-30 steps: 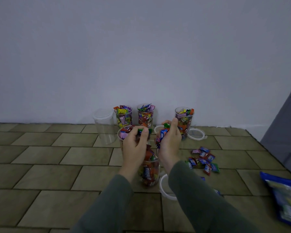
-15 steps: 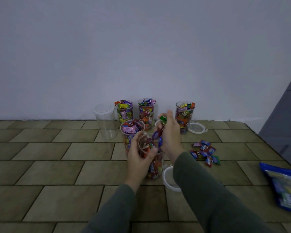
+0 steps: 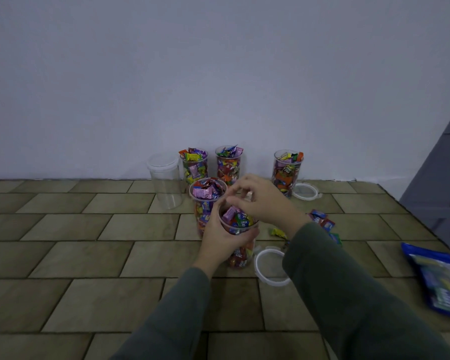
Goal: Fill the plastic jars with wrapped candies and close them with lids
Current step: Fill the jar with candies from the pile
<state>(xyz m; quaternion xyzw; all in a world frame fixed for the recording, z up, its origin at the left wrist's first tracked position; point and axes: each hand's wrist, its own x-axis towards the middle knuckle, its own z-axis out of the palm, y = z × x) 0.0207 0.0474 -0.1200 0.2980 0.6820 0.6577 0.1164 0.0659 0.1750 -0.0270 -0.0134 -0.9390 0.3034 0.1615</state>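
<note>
My left hand grips the near clear jar round its upper wall; the jar stands on the tiled floor. Wrapped candies fill it up to the rim. My right hand hovers just over the jar's mouth with its fingers loosely bent, and no candy shows in them. A white lid lies flat just right of this jar. Loose wrapped candies lie on the floor farther right, partly hidden by my right sleeve.
A second full jar stands right behind the held one. Three full jars and an empty lidded jar line the wall. Another lid lies at the back right. A blue candy bag lies at the far right.
My right hand held several candies over the jar and now shows none; the jar's mouth is fuller. My left hand went from the rim to gripping the jar's side.
</note>
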